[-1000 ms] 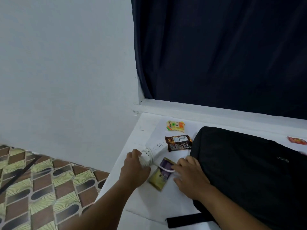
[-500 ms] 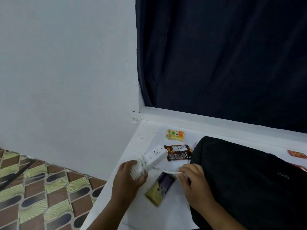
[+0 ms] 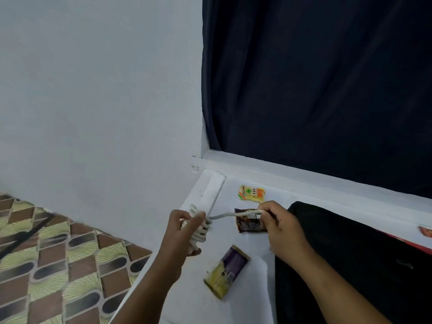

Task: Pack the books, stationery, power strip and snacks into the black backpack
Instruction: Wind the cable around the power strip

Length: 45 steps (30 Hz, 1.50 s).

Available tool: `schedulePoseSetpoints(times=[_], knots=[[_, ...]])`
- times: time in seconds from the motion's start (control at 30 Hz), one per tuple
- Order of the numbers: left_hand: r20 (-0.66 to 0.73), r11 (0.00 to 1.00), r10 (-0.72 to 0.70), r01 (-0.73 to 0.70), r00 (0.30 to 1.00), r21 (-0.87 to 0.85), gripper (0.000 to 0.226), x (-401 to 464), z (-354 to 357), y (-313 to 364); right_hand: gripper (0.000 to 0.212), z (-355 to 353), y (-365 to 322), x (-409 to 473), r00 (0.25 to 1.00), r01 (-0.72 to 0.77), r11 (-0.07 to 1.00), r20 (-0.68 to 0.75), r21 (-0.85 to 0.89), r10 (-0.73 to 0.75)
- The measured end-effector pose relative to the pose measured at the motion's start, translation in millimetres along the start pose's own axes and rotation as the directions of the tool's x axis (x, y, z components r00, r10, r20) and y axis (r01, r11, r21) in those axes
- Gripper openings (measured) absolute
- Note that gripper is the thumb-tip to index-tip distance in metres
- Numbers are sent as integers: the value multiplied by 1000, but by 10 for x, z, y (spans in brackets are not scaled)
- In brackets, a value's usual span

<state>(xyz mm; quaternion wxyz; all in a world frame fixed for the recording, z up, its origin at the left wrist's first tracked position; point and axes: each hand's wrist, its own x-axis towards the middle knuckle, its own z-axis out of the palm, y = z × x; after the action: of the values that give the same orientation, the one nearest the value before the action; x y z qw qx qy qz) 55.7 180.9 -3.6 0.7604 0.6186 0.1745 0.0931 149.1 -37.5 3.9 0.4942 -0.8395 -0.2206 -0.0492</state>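
Observation:
My left hand (image 3: 184, 232) grips the white power strip (image 3: 198, 228) with its cord coiled round it, lifted above the white table (image 3: 187, 298). My right hand (image 3: 278, 224) pinches the free end of the white cord (image 3: 231, 215), stretched between both hands. The black backpack (image 3: 350, 265) lies flat at the right, just beyond my right hand. Three snack packets lie on the table: a yellow-orange one (image 3: 251, 193) at the back, a dark brown one (image 3: 249, 222) partly under the cord, and a purple-yellow one (image 3: 226, 272) nearer me.
A red packet (image 3: 425, 231) peeks in at the right edge beside the backpack. A dark curtain (image 3: 315, 85) hangs above the white sill (image 3: 280, 170). The table's left edge drops to a patterned floor (image 3: 58, 265), next to a white wall.
The power strip has been lifted off the table and turned in my left hand. My right hand rose from beside the backpack, pulling the cord end taut to the right.

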Motion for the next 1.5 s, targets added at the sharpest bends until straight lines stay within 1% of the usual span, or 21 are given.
schedulePoseSetpoints(times=[0.07, 0.13, 0.27, 0.33, 0.4, 0.47, 0.53, 0.57, 0.6, 0.7, 0.77, 0.83, 0.93, 1.03, 1.1, 1.13, 1.23, 1.3, 1.4, 1.43, 1.5], knots=[[3, 1000, 10, -10, 1000, 8, 46, 17, -5, 35, 23, 1, 36, 23, 990, -43, 998, 136, -41, 48], [0, 1000, 5, -5, 1000, 13, 32, 53, -26, 15, 20, 24, 95, 0, 975, -20, 996, 218, -84, 38], [-13, 997, -81, 80, 997, -18, 31, 131, -72, -97, 22, 25, 230, -45, 959, -5, 985, 279, -172, 53], [-48, 993, -113, 110, 992, -48, 27, 163, -86, -156, 27, -21, 266, -37, 950, 49, 932, 305, -358, 67], [-94, 989, -141, 138, 985, -46, 20, 190, -92, -230, 56, -105, 330, -3, 956, 84, 784, 272, -615, 111], [-121, 989, -146, 147, 982, -5, 21, 192, -85, -296, 84, -225, 435, 67, 965, -35, 625, 137, -780, 225], [-138, 987, -155, 161, 978, 30, 29, 193, -81, -346, 100, -342, 534, 122, 921, -241, 539, -15, -807, 389], [-143, 984, -169, 175, 975, 31, 32, 203, -80, -370, 101, -377, 553, 134, 892, -303, 523, -44, -797, 450], [-143, 981, -189, 195, 971, 26, 37, 217, -82, -390, 96, -394, 561, 138, 879, -323, 516, -49, -793, 475], [-116, 976, -216, 216, 969, -17, 58, 281, -47, -410, 62, -398, 543, 108, 916, -284, 542, -57, -791, 397], [-127, 975, -214, 205, 968, -82, 47, 330, -16, -372, 37, -445, 519, 21, 954, -270, 610, -122, -745, 274], [-123, 967, -218, 198, 968, -159, 29, 376, 4, -286, 23, -541, 511, -116, 967, -250, 703, -201, -666, 154], [-92, 949, -210, 180, 973, -260, 24, 470, 16, -150, 23, -695, 459, -308, 966, -161, 803, -259, -574, 9], [-52, 931, -195, 168, 979, -325, 23, 588, 125, 31, 25, -792, 320, -448, 970, -93, 865, -240, -494, -33], [-27, 911, -198, 174, 980, -374, 22, 655, 268, 231, 26, -779, 242, -544, 987, -36, 885, -157, -464, -42], [-11, 903, -193, 173, 981, -393, 23, 687, 349, 343, 28, -736, 215, -592, 996, -7, 885, -82, -466, -36], [75, 896, -115, 137, 990, -423, 27, 741, 577, 673, 39, -484, 201, -696, 983, 28, 822, 165, -569, 81], [118, 904, -58, 103, 991, -416, 32, 715, 701, 866, 46, -324, 227, -698, 963, 17, 774, 218, -633, 158], [206, 904, 23, 68, 978, -422, 49, 585, 794, 1063, 54, -262, 193, -597, 956, -42, 772, 198, -634, 215], [226, 901, 43, 60, 973, -429, 51, 527, 796, 1094, 57, -278, 162, -540, 961, -92, 796, 156, -599, 229], [247, 901, 62, 52, 967, -430, 54, 421, 774, 1098, 66, -325, 125, -380, 970, -211, 855, 3, -473, 241]])
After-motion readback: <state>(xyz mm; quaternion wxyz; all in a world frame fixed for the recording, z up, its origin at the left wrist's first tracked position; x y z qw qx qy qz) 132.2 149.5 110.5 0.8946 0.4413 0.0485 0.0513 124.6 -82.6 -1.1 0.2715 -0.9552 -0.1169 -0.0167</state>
